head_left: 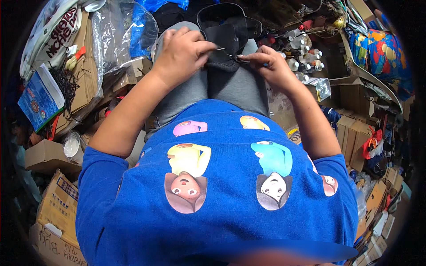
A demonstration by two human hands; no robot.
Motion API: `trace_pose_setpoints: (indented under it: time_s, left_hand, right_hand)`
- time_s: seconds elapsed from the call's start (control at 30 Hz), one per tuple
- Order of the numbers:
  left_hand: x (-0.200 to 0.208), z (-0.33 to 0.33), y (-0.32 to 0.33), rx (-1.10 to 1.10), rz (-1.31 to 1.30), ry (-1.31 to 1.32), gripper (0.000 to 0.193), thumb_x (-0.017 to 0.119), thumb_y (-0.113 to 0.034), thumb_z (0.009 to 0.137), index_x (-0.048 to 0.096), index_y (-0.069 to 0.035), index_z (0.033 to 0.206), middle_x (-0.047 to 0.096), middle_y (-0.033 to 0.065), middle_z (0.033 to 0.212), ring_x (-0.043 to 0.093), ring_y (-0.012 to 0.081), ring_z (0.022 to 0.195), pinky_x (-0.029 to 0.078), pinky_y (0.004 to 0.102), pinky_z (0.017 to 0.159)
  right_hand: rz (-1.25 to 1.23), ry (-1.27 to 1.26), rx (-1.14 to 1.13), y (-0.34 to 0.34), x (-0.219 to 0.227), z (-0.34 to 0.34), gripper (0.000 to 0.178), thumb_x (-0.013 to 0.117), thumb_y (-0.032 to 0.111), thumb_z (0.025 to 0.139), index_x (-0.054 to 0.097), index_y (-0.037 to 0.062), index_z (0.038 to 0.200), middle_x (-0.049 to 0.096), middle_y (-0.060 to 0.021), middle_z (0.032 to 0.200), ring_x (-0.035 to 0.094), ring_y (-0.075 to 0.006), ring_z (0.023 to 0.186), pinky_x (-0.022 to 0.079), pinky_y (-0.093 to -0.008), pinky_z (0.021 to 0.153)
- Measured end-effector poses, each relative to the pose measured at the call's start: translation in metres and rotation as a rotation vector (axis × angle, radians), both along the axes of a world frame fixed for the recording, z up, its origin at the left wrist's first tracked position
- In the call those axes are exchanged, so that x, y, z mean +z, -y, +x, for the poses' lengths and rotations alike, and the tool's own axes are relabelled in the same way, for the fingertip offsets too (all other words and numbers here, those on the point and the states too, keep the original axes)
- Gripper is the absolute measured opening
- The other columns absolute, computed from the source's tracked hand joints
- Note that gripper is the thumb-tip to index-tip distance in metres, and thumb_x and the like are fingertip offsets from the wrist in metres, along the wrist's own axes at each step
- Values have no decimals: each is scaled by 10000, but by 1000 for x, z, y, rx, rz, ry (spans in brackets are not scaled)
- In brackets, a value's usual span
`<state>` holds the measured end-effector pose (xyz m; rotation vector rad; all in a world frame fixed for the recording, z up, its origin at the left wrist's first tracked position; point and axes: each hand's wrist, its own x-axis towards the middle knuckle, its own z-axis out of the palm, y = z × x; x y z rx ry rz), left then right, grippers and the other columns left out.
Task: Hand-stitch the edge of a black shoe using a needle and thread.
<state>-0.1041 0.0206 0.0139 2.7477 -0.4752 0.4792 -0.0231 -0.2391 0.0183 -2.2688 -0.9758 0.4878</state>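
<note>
Centrally, near the upper edge of the head view, both hands meet over a black fabric piece [224,48] that rests on the person's lap, across grey-trousered thighs [230,86]. The left hand [179,55] lies on the left part of the piece, knuckles up, its fingers curled together and pinched narrow on a thin dark needle-like tool [220,48] whose tip points toward the other hand. The right hand [266,64] sits just beside it on the right part of the fabric, its fingers likewise drawn close, thumb and forefinger pressed on the fabric's edge; a fine thread appears to run between the two hands, though it is too thin to trace with certainty. Beyond the hands, the fabric continues into a black loop or strap [222,15] that arches away from the knees. Both forearms enter from the lower half of the picture, bare below the sleeves of a blue sweatshirt [222,213] printed with cartoon figures.

To the left of the lap lie clear plastic sheeting [113,40], flattened cardboard [84,80] and a blue-and-white printed box [40,97]. To the right stands a cluster of small white-capped bottles [301,55], near stacked brown cartons [355,133] and a brightly patterned cloth [384,51].
</note>
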Motion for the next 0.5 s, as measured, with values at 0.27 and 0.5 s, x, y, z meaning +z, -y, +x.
trace_pose_setpoints:
  time_s: [0.27,0.5]
  left_hand:
    - [-12,14,7,-95,-213,-109,259,673,-91,736,728,-258,926,530,-28,790,515,169,862,297,354,818]
    - [-14,13,8,-84,-189,-140,258,676,-97,738,731,-262,929,522,-33,778,498,171,850,285,351,817]
  right_hand:
    - [24,-178,34,-6,1,24,424,525,-56,725,718,174,1025,526,-33,840,539,-166,853,437,-269,806]
    - [42,-218,47,-5,-1,25,423,519,-100,718,715,115,1025,495,-11,831,517,-129,831,421,-243,800]
